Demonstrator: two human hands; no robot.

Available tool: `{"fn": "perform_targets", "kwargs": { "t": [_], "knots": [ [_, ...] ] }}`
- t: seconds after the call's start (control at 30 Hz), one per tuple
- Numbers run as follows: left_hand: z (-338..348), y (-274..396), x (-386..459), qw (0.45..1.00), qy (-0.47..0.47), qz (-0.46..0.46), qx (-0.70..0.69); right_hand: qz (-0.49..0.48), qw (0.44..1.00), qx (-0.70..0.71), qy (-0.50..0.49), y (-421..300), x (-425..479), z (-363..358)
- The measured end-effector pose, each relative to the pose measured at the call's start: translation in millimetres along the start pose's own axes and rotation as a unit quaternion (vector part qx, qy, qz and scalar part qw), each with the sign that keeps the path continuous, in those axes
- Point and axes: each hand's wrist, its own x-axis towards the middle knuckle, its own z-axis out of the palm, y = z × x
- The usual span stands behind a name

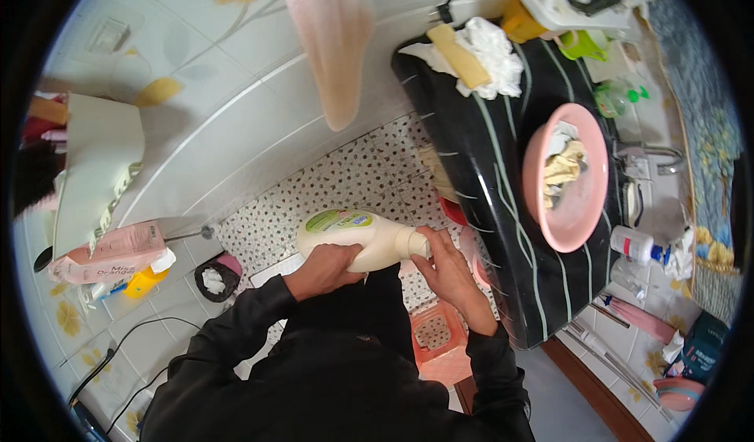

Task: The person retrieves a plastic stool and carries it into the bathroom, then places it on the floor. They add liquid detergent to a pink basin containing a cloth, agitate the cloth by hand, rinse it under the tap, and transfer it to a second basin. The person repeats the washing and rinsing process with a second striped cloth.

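A cream-coloured plastic jug, probably of liquid detergent (pixel 382 236), lies tilted sideways in front of my body, its green label facing up. My left hand (pixel 330 268) is wrapped around its handle side. The cap (pixel 419 245) points to the right, and the fingers of my right hand (pixel 450 265) grip it. To the right, a pink plastic basin (pixel 536 177) rests on a black countertop (pixel 471 147) with pale streaks. Crumpled cream and white cloth (pixel 564 168) lies inside the basin.
White cloth (pixel 492 53) and a yellow strip (pixel 458 56) lie on the counter's far end. A chrome faucet (pixel 648 160), a soap pump bottle (pixel 612 99) and a white bottle (pixel 633 245) stand behind the basin. A pink basket (pixel 439 342) and a small bin (pixel 217 280) are on the speckled floor.
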Motion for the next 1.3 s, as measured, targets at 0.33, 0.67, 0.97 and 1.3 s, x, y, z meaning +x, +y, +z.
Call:
{"fn": "perform_targets", "kwargs": {
  "t": [0.33,0.67,0.97,1.3],
  "knots": [
    [39,-114,20,0.998,0.013,-0.057,0.026,0.052,0.994,0.099,-0.010,71,84,100],
    [94,-182,50,0.992,0.044,-0.116,0.015,0.210,0.977,0.015,0.024,144,127,160],
    [97,-259,185,0.976,0.152,-0.104,-0.118,0.186,0.981,0.024,-0.055,205,63,202],
    [62,-234,368,0.950,0.125,-0.011,-0.287,0.291,0.946,0.113,-0.090,223,-42,223]
  ]
}}
